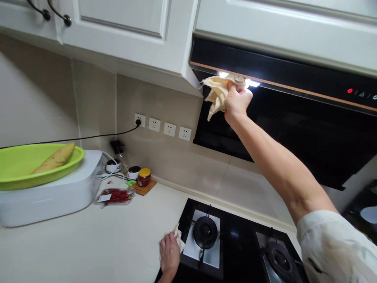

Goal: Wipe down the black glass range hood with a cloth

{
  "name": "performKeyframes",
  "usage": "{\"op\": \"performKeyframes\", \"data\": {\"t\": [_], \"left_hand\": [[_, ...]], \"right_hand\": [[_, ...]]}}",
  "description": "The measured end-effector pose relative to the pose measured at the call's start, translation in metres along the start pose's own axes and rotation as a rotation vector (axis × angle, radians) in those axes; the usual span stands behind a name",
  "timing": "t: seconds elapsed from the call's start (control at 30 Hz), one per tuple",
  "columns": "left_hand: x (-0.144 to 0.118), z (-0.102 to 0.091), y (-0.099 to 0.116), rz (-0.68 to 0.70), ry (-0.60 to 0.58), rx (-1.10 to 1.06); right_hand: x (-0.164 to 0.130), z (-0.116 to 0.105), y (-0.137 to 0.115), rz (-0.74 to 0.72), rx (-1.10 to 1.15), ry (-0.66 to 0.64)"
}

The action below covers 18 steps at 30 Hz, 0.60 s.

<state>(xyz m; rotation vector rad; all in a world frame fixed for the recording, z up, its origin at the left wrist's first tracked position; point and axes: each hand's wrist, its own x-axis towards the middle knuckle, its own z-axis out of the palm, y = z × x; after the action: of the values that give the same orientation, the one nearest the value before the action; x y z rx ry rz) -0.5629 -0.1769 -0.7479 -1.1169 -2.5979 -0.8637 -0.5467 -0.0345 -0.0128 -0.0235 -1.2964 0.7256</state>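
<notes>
My right hand is raised to the black range hood, its fingers closed round a cream cloth. The cloth bunches against the hood's lower edge beside the bright lamps, and one end hangs loose. Lower down, my left hand rests at the left edge of the gas stove, where it meets the counter. Its fingers are curled over a second pale cloth, partly hidden under the hand.
A white appliance carries a green tray with a long root vegetable. Packed red chillies and a yellow-lidded jar stand near the wall. A black cord runs to a socket. White cabinets hang overhead.
</notes>
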Motion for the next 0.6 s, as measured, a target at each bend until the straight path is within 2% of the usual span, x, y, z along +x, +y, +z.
{"op": "performKeyframes", "data": {"t": [0.1, 0.23, 0.47, 0.53, 0.6], "left_hand": [[0.001, 0.003, -0.003, 0.017, 0.011, 0.011], [0.002, 0.005, -0.007, 0.031, 0.026, 0.029], [0.004, -0.001, -0.007, 0.038, 0.018, 0.003], [0.005, -0.001, -0.007, 0.029, 0.017, 0.0], [0.005, 0.0, -0.007, 0.023, 0.015, -0.003]], "right_hand": [[0.003, -0.037, -0.02, 0.068, 0.0, 0.067], [0.008, -0.08, -0.039, 0.087, 0.034, 0.095], [0.012, -0.124, -0.068, 0.104, -0.037, 0.143], [0.014, -0.136, -0.073, 0.095, -0.064, 0.132], [0.017, -0.153, -0.075, 0.095, -0.079, 0.175]]}}
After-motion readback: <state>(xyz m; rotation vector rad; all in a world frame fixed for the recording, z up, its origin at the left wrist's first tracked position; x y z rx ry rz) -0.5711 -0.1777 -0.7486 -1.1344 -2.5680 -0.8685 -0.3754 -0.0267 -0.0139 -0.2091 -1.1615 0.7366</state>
